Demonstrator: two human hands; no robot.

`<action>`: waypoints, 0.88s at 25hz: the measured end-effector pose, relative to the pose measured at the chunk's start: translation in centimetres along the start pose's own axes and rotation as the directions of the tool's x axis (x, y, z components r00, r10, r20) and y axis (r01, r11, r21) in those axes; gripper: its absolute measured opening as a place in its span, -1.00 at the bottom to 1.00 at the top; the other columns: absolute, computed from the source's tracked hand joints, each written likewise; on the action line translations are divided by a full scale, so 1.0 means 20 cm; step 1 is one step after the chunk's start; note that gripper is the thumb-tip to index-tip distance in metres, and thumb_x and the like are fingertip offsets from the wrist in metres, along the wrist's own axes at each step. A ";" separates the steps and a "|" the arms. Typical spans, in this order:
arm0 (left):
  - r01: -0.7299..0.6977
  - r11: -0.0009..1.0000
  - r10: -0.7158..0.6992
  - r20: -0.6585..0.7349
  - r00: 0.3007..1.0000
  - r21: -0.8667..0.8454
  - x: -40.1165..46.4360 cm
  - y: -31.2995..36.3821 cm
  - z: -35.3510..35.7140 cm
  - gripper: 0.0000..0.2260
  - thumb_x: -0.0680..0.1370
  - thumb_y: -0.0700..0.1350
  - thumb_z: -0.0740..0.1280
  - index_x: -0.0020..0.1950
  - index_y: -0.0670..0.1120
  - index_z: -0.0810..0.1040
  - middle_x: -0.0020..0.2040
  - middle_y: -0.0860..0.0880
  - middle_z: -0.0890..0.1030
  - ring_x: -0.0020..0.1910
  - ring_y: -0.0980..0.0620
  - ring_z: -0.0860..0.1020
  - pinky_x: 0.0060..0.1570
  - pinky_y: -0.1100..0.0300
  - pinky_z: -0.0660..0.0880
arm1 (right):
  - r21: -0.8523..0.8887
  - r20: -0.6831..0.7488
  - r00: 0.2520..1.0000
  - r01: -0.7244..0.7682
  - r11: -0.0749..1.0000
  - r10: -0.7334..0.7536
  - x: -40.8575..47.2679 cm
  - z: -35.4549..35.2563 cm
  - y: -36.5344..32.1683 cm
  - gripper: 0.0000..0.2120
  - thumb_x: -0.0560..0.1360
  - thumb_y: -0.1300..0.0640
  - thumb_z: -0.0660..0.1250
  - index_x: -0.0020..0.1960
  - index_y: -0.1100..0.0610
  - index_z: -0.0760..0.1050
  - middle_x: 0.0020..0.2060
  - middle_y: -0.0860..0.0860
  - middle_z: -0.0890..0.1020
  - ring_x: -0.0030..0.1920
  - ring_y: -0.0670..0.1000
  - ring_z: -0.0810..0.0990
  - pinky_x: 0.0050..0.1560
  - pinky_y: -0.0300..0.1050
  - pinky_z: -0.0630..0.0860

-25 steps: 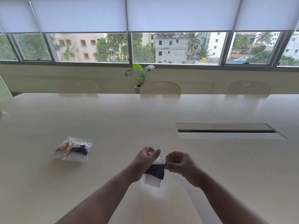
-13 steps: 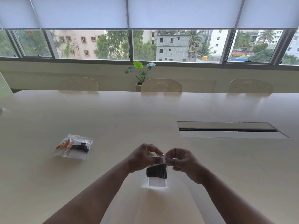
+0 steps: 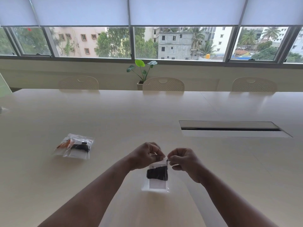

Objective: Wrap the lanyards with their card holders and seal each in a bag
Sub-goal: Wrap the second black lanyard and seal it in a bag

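A small clear bag (image 3: 155, 185) hangs upright just above the table (image 3: 147, 112), held by its top edge. Inside it a white card holder is wrapped with a black lanyard (image 3: 157, 173). My left hand (image 3: 146, 156) pinches the bag's top at the left, and my right hand (image 3: 183, 161) pinches it at the right, fingertips nearly meeting. Two more clear bags (image 3: 73, 146) lie overlapped on the table to the left, one showing an orange lanyard, the other a black one.
A recessed cable slot (image 3: 229, 129) sits in the table to the right. Three pale chairs (image 3: 163, 84) line the far edge, with a potted plant (image 3: 142, 71) behind them under the windows. A small object (image 3: 2, 110) lies at the far left edge.
The bag has swung from tilted to hanging straight and lower. Both hands have closed in along its top edge, fingertips now nearly touching.
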State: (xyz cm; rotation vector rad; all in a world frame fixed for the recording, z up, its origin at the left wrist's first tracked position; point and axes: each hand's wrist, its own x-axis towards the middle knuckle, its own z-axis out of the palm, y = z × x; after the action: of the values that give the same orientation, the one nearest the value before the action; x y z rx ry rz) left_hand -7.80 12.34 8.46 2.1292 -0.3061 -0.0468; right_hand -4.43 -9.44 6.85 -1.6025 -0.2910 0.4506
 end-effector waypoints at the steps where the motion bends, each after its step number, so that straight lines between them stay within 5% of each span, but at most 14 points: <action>1: -0.016 1.000 0.016 -0.019 1.000 0.015 0.00 0.00 0.00 -0.94 0.53 -0.20 0.50 -0.03 -0.09 0.76 -0.05 0.07 0.61 -0.06 0.16 0.60 0.04 0.29 0.53 | 0.002 0.011 1.000 -0.011 1.000 0.011 0.00 0.00 0.00 -0.93 0.51 0.30 0.46 -0.13 0.17 0.65 -0.29 0.07 0.67 -0.26 -0.02 0.64 -0.22 -0.16 0.59; 5: -0.058 0.998 0.058 -0.100 0.993 0.010 0.01 -0.01 0.02 -0.93 0.50 -0.24 0.52 -0.09 -0.07 0.76 -0.14 0.09 0.68 -0.10 0.12 0.66 0.00 0.25 0.58 | -0.007 0.102 0.994 0.035 0.999 -0.035 -0.02 -0.02 -0.01 -0.88 0.47 0.38 0.48 -0.03 0.23 0.63 -0.24 0.06 0.64 -0.25 -0.05 0.59 -0.12 -0.14 0.61; 10: -0.031 0.996 0.040 -0.105 0.994 0.082 0.00 -0.03 0.01 -0.94 0.47 -0.12 0.57 -0.13 -0.07 0.72 -0.22 0.07 0.70 -0.22 0.15 0.61 -0.10 0.21 0.56 | 0.058 -0.004 0.996 0.091 0.994 -0.091 -0.03 0.00 0.01 -0.86 0.49 0.42 0.43 -0.06 0.21 0.59 -0.23 0.03 0.62 -0.24 -0.03 0.57 -0.01 -0.02 0.62; 13: 0.017 0.991 -0.010 -0.057 0.998 0.134 -0.01 -0.02 -0.01 -0.91 0.49 -0.01 0.55 -0.08 0.01 0.70 -0.10 0.11 0.68 -0.05 0.14 0.60 -0.04 0.19 0.54 | 0.165 -0.019 0.996 0.086 0.983 -0.084 -0.03 0.01 0.01 -0.84 0.51 0.44 0.39 -0.04 0.21 0.54 -0.25 0.03 0.59 -0.25 -0.01 0.56 -0.06 -0.02 0.60; 17: 0.180 0.968 -0.166 0.092 0.982 -0.174 -0.03 -0.02 -0.01 -0.90 0.55 -0.16 0.49 0.05 -0.09 0.66 -0.08 0.05 0.68 -0.11 0.11 0.60 -0.07 0.21 0.55 | 0.384 -0.024 0.998 0.060 0.921 -0.055 -0.02 0.02 0.00 -0.80 0.53 0.46 0.32 -0.03 0.19 0.47 -0.27 0.06 0.55 -0.26 0.04 0.54 -0.19 -0.06 0.49; 22: 0.158 0.912 -0.159 0.030 0.987 -0.378 -0.03 -0.03 0.02 -0.93 0.57 -0.28 0.44 0.03 -0.26 0.64 -0.18 -0.06 0.64 -0.19 0.00 0.58 -0.13 0.11 0.58 | 0.524 -0.008 1.000 -0.001 0.852 0.006 -0.02 0.03 0.02 -0.76 0.47 0.31 0.39 0.12 0.30 0.50 -0.16 0.18 0.60 -0.18 0.09 0.57 -0.12 -0.06 0.53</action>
State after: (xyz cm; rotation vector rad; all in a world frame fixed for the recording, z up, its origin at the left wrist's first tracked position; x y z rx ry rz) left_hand -8.32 12.56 7.65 1.7620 -0.1096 -0.1846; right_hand -5.17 -9.07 6.56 -1.0660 -0.1384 0.4766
